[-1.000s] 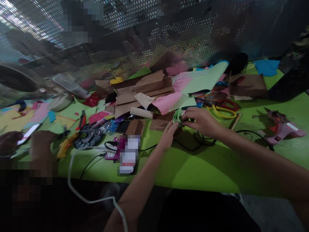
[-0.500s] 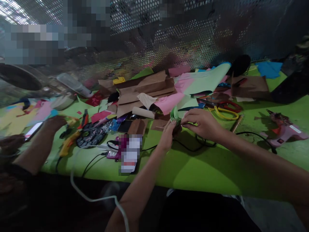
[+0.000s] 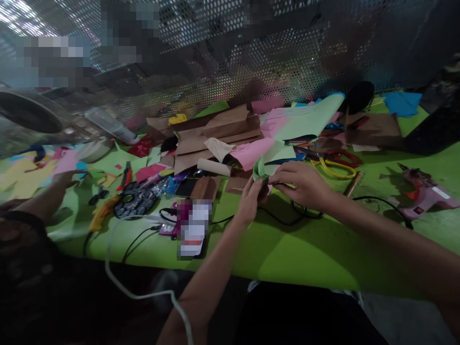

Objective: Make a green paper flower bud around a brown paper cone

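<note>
Between my two hands is a small roll of curled green paper [image 3: 259, 168], held upright above the green table [image 3: 287, 254]. My left hand [image 3: 250, 199] grips its lower part, thumb on the near side. At the roll's right side my right hand [image 3: 300, 182] pinches its edge with thumb and fingertips. A bit of pink shows beneath the fingers; I cannot tell what it is. Behind the roll lie pink paper [image 3: 253, 152] and brown paper sheets [image 3: 230, 124]. Yellow-handled scissors [image 3: 336, 168] rest just beyond my right hand.
A pink glue gun [image 3: 424, 194] lies at the right and a yellow glue gun [image 3: 102, 213] at the left. A phone [image 3: 194, 230] sits left of my forearm, near cables. A co-worker's arm [image 3: 46, 189] reaches in from the left. Perforated metal [image 3: 215, 62] stands behind.
The co-worker's hand has drawn back to the left, and the lit phone there no longer shows. My hands stay nearly in place; the green roll's top looks slightly more open.
</note>
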`<state>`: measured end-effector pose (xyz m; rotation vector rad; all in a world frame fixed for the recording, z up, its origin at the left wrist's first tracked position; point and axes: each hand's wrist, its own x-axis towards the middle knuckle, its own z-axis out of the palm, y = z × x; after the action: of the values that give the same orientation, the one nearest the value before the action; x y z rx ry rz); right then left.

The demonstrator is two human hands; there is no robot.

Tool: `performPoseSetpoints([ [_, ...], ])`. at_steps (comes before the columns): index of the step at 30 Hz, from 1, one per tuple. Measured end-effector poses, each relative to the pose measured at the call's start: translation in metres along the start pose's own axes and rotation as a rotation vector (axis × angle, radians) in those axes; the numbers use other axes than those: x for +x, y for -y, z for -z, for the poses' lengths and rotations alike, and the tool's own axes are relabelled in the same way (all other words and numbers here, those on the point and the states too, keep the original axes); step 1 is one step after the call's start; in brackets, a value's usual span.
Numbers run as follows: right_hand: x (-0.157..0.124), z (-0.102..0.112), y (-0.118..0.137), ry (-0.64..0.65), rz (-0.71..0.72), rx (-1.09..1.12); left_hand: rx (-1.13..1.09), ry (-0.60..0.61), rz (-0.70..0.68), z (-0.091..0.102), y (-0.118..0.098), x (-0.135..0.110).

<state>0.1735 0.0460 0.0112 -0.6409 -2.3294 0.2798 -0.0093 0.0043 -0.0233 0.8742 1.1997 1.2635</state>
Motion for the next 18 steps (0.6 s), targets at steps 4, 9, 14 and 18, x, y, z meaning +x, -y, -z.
performPoseSetpoints([
  [4, -0.0006, -0.0008, 0.0001, 0.030, 0.001, -0.042, 0.085, 0.001, -0.090, -0.0012, -0.0036, -0.0015],
  [9, -0.0022, -0.0043, 0.0004, 0.070, -0.003, -0.113, 0.126, 0.031, -0.135, 0.0032, 0.0017, -0.0003],
  [14, -0.0023, -0.0037, 0.0022, 0.069, -0.011, -0.067, 0.208, 0.043, -0.207, 0.0066, 0.0013, 0.0000],
  [18, -0.0024, 0.0034, 0.0018, -0.017, -0.095, 0.107, 0.199, -0.047, -0.272, 0.0062, -0.0055, -0.0016],
])
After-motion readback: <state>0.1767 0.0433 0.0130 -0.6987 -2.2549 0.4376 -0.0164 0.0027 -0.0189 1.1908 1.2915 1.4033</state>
